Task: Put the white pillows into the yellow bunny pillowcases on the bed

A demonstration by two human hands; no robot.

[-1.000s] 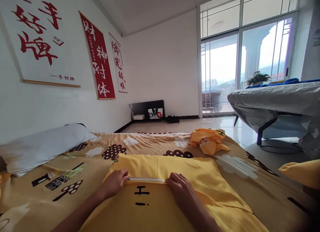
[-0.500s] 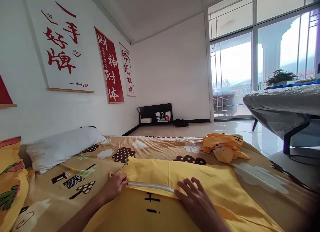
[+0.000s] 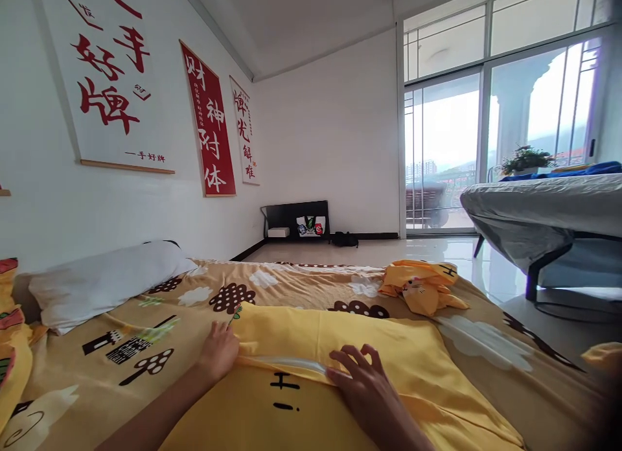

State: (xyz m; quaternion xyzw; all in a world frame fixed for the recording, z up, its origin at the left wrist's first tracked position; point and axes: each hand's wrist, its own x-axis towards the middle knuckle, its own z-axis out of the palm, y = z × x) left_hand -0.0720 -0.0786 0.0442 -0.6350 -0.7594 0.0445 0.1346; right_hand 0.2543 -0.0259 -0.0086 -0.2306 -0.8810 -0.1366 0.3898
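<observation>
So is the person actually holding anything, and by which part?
The left hand pinches the yellow pillowcase at the left end of its open edge. The right hand presses flat on that edge, fingers spread, holding nothing.

I see a bed (image 3: 495, 373) covered with a tan sheet that has a print of brown trees, white clouds and small houses. Near me, in the middle, a yellow pillowcase (image 3: 340, 360) lies flat on it. At the far left a white pillow (image 3: 102, 279) lies against the wall. At the far right a crumpled yellow cloth (image 3: 422, 289) sits on the sheet, well apart from the pillowcase.
</observation>
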